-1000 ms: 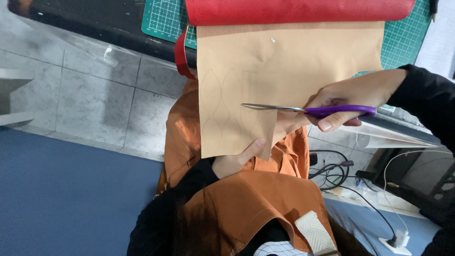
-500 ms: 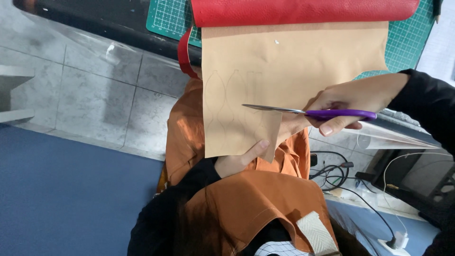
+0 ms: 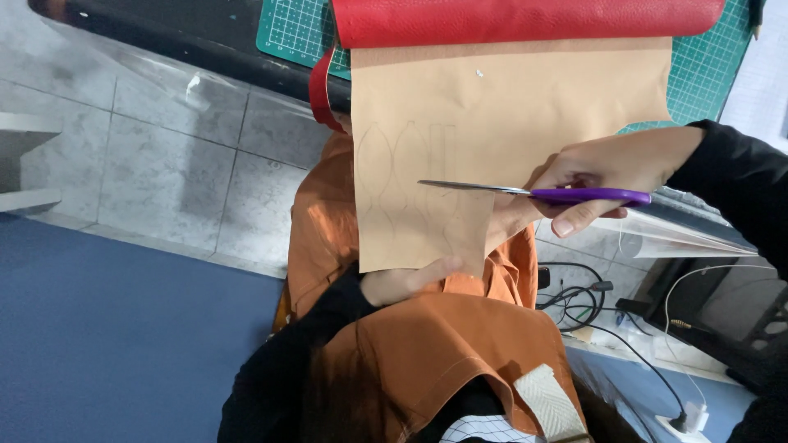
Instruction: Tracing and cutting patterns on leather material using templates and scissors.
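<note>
Far left: blue floor mat (image 3: 98, 344) below, grey tiled floor (image 3: 164, 156) above it.

Centre left, low in view: left hand (image 3: 406, 283), black sleeve running down and left from the wrist, forearm angled up toward the sheet. Fingers curled, thumb lying along the lower edge of the tan sheet (image 3: 501, 139), pinching that bottom edge from beneath; closed on the sheet, most of the fingers hidden behind it. Orange apron (image 3: 427, 353) spread under the hand and over the lap, a cream webbing strap (image 3: 550, 398) near its lower edge.

Centre: tan sheet hanging down off the table edge, pencilled curved outlines faint on its left half, a cut running up from the bottom edge beside the left thumb. Above it a red leather roll (image 3: 525, 18) lying across a green cutting mat (image 3: 295, 29), the sheet being its paler underside, a red flap curling down at the left.

Centre right: scissors (image 3: 533, 192), steel blades pointing left and held level across the sheet, blades nearly together, purple handles to the right.

Right: right hand (image 3: 607, 176) reaching in from the right edge, black sleeve at the wrist, forearm roughly level, wrist bent slightly down. Fingers wrapped through and around the purple handles, thumb on top; closed on the scissors.

Lower right: black cables (image 3: 583, 299) and a white lead on the floor, a dark box (image 3: 722, 328) beside them.
</note>
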